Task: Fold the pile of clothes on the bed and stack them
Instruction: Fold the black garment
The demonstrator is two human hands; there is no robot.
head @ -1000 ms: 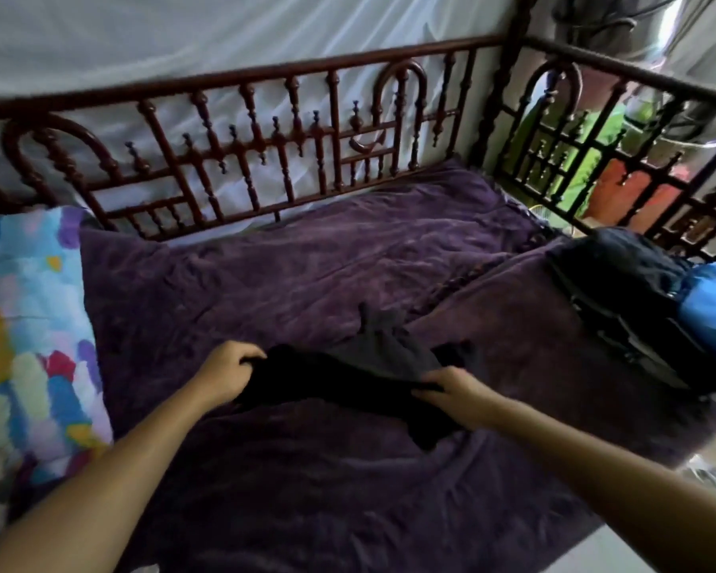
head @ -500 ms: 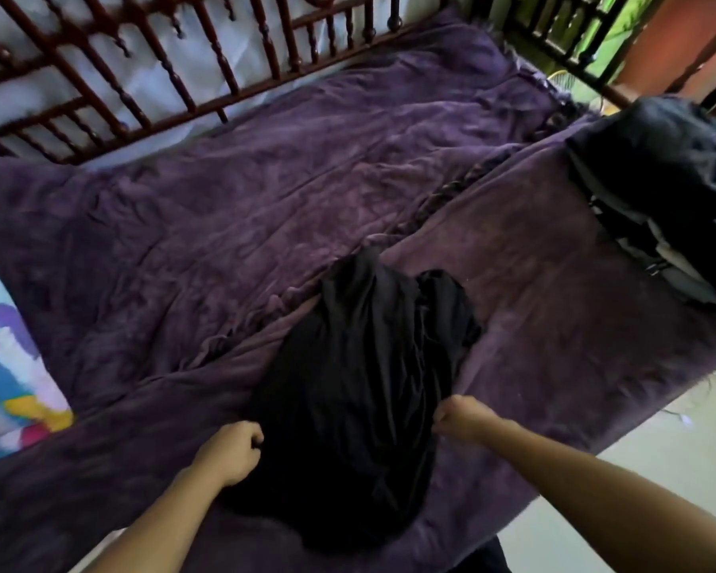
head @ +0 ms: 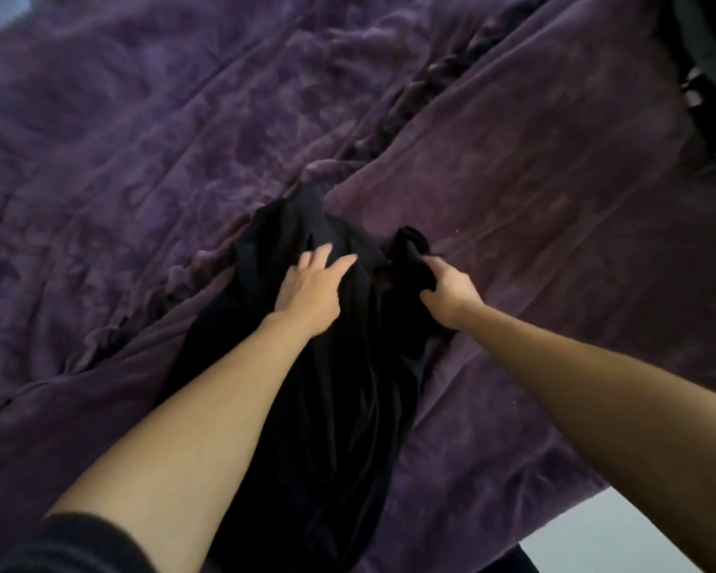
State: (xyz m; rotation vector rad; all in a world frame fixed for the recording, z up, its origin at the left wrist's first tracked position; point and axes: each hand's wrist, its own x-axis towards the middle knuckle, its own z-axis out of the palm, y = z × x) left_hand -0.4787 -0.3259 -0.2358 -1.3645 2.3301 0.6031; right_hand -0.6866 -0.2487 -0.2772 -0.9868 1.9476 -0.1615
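My sleeve (head: 71,543): It was dark and sat at the very bottom, closest to me, on my left side.
Floor (head: 637,539): A pale bit showed low down on my right, past the edge of the purple blanket (head: 554,200).
Black cloth (head: 340,407): It lay on the blanket right in front of me, long and wrinkly, running from the near edge toward the middle. I could not tell what kind of clothing it was.
My left hand (head: 311,291): It lay flat on the far part of the black cloth, fingers straight and a bit spread. It held nothing.
My right hand (head: 451,291): It was just to the right of my left hand. Its fingers were curled tight round a bunched-up bit at the cloth's right side.
Purple blanket: It was spread under the black cloth, soft and full of creases.
Frilly seam (head: 430,88): It ran slanting across the blanket, from near the cloth's far end up to the far right.
Dark pile (head: 711,55): More dark clothes sat in the far right corner, well apart from my hands, partly cut off.
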